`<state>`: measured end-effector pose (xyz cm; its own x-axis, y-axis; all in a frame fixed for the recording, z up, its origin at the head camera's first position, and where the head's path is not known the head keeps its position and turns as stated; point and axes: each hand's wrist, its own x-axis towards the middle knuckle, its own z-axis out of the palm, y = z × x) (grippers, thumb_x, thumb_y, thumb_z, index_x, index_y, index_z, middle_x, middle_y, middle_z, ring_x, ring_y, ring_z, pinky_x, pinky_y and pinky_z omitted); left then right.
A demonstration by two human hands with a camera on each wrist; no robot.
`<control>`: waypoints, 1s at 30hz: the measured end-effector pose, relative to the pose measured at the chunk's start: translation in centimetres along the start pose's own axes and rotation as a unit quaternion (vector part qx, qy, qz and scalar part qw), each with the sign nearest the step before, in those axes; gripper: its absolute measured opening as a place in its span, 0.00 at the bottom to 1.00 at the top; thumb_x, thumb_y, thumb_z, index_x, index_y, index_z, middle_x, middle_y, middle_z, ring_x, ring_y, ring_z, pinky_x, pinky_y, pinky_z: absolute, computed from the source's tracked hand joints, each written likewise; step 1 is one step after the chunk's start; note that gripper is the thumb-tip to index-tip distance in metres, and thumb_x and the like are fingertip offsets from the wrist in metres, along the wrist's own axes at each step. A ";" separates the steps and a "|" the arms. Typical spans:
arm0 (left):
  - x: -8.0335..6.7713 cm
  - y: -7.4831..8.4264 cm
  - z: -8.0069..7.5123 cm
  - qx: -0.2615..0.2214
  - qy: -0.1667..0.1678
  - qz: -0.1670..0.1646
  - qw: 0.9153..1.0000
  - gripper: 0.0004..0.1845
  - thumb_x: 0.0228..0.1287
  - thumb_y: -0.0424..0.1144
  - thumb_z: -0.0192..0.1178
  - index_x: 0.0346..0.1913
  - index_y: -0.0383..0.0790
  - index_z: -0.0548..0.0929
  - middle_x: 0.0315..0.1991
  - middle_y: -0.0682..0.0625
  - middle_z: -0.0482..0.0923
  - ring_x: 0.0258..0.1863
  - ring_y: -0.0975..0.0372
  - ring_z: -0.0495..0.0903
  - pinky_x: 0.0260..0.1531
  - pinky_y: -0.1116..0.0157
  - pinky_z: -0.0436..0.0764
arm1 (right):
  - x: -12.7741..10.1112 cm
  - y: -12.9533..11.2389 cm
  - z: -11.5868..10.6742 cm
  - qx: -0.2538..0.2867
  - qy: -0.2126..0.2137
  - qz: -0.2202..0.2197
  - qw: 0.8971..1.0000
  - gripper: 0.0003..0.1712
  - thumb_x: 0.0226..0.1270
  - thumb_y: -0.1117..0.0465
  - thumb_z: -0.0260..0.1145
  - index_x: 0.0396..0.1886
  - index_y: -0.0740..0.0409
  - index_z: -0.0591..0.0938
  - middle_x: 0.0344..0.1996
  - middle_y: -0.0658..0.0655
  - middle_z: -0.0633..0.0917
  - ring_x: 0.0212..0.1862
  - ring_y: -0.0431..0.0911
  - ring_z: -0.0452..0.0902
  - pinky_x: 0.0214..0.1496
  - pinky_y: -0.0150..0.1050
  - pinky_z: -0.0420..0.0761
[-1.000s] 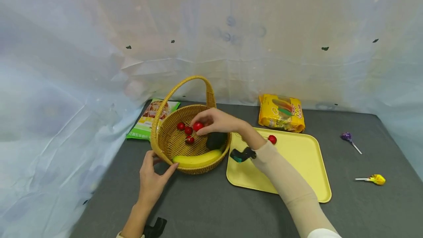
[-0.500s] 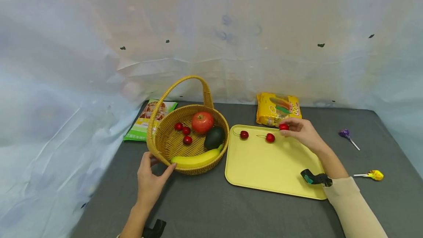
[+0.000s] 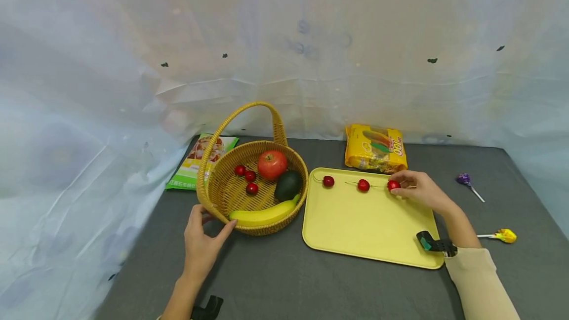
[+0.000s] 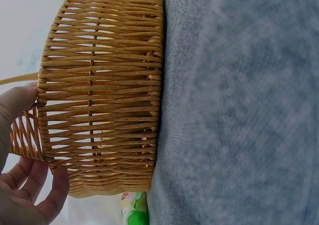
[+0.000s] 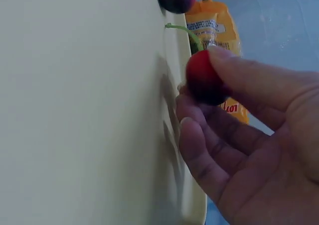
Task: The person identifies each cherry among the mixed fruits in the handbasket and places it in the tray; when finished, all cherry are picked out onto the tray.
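In the head view, my left hand (image 3: 203,245) holds the near-left rim of a wicker basket (image 3: 212,196) by the foot of its handle. The left wrist view shows the thumb and fingers around that rim. Inside the basket lie a red apple (image 3: 272,165), a dark green avocado-like fruit (image 3: 288,185), a banana (image 3: 262,215) and three cherries (image 3: 250,176). My right hand (image 3: 420,191) pinches another cherry (image 5: 204,78) by thumb and fingers, close over the back right of a yellow tray (image 3: 364,226). Two stemmed cherries (image 3: 363,185) lie in line along the tray's back.
A yellow snack package (image 3: 375,149) stands behind the tray. A green packet (image 3: 186,174) lies behind the basket on the left. On the right of the dark table (image 3: 284,280) are a purple lollipop (image 3: 464,180) and a yellow lollipop (image 3: 505,235). Pale sheeting (image 3: 284,53) hangs behind.
My right hand has carried the cherry from the basket across to the tray's back right, then slightly further right and lower. The apple is now uncovered. My left hand has stayed on the basket.
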<state>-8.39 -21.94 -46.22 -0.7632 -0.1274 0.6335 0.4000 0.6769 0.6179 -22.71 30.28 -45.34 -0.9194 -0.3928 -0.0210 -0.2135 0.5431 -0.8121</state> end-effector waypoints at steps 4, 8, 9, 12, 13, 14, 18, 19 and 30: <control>0.0 0.0 -0.1 -0.002 0.000 -0.002 1.000 0.31 0.44 0.29 0.81 0.50 0.31 0.75 0.44 0.45 0.75 0.43 0.61 0.76 0.43 0.64 0.79 | -0.2 0.3 -0.1 -0.024 0.002 0.007 1.000 0.19 0.69 0.64 0.69 0.54 0.72 0.80 0.39 0.64 0.84 0.36 0.45 0.79 0.32 0.38 0.82; 0.0 0.1 -0.1 -0.001 0.000 -0.002 1.000 0.31 0.44 0.29 0.81 0.51 0.31 0.75 0.44 0.44 0.75 0.43 0.61 0.76 0.43 0.63 0.79 | -0.2 0.4 -0.1 -0.045 0.009 0.008 0.999 0.18 0.68 0.64 0.69 0.53 0.70 0.81 0.40 0.63 0.84 0.36 0.47 0.79 0.32 0.36 0.80; 0.0 0.1 -0.1 -0.001 0.001 -0.001 1.000 0.31 0.44 0.29 0.81 0.51 0.31 0.75 0.44 0.43 0.75 0.43 0.60 0.76 0.43 0.62 0.79 | -0.2 0.4 -0.1 -0.048 0.009 0.005 0.999 0.18 0.69 0.63 0.69 0.53 0.70 0.81 0.40 0.63 0.84 0.37 0.47 0.78 0.31 0.36 0.79; 0.1 0.1 -0.1 -0.002 0.000 0.001 1.000 0.31 0.43 0.28 0.81 0.51 0.30 0.75 0.44 0.43 0.76 0.43 0.60 0.76 0.43 0.62 0.79 | -0.2 0.4 -0.1 -0.051 0.009 0.004 0.999 0.18 0.68 0.63 0.69 0.52 0.70 0.81 0.40 0.62 0.84 0.36 0.48 0.78 0.31 0.35 0.78; 0.1 0.1 -0.1 -0.002 0.000 0.001 1.000 0.32 0.43 0.28 0.81 0.51 0.30 0.75 0.44 0.42 0.76 0.43 0.60 0.76 0.43 0.62 0.79 | -0.3 0.3 -0.1 -0.051 0.008 0.003 0.999 0.18 0.68 0.63 0.69 0.52 0.70 0.81 0.39 0.61 0.83 0.36 0.48 0.77 0.30 0.35 0.77; 0.1 0.1 -0.1 -0.001 -0.001 0.001 1.000 0.32 0.43 0.28 0.81 0.51 0.30 0.75 0.44 0.42 0.76 0.43 0.60 0.76 0.43 0.63 0.79 | -0.3 0.3 -0.1 -0.052 0.009 0.003 0.999 0.18 0.68 0.63 0.69 0.52 0.70 0.81 0.38 0.61 0.83 0.36 0.47 0.77 0.30 0.35 0.77; 0.1 0.1 -0.1 0.005 -0.002 -0.001 1.000 0.31 0.44 0.29 0.81 0.50 0.30 0.75 0.44 0.45 0.75 0.43 0.59 0.77 0.43 0.64 0.79 | -0.2 -0.3 -0.3 -0.073 0.019 -0.007 0.997 0.19 0.69 0.61 0.69 0.54 0.69 0.81 0.41 0.62 0.83 0.36 0.47 0.76 0.31 0.36 0.76; 0.1 0.1 -0.1 0.006 -0.003 -0.001 1.000 0.31 0.44 0.29 0.81 0.50 0.30 0.75 0.44 0.46 0.75 0.42 0.59 0.77 0.43 0.65 0.79 | -0.1 -0.7 -0.4 -0.077 0.025 -0.013 0.997 0.19 0.69 0.61 0.69 0.54 0.68 0.82 0.43 0.63 0.83 0.37 0.48 0.76 0.31 0.36 0.76; 0.0 -0.1 0.0 -0.002 0.002 0.005 1.000 0.31 0.43 0.28 0.81 0.50 0.30 0.75 0.44 0.44 0.76 0.43 0.61 0.76 0.44 0.65 0.79 | 7.3 -12.4 5.8 0.034 -0.030 -0.191 0.981 0.16 0.69 0.65 0.68 0.55 0.61 0.82 0.51 0.61 0.82 0.50 0.53 0.79 0.50 0.44 0.83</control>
<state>-8.43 -22.00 -46.25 -0.7566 -0.1235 0.6421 0.4104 0.6748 0.6133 -24.90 16.43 -38.82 -0.7547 -0.6024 0.2599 -0.5146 0.2979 -0.8040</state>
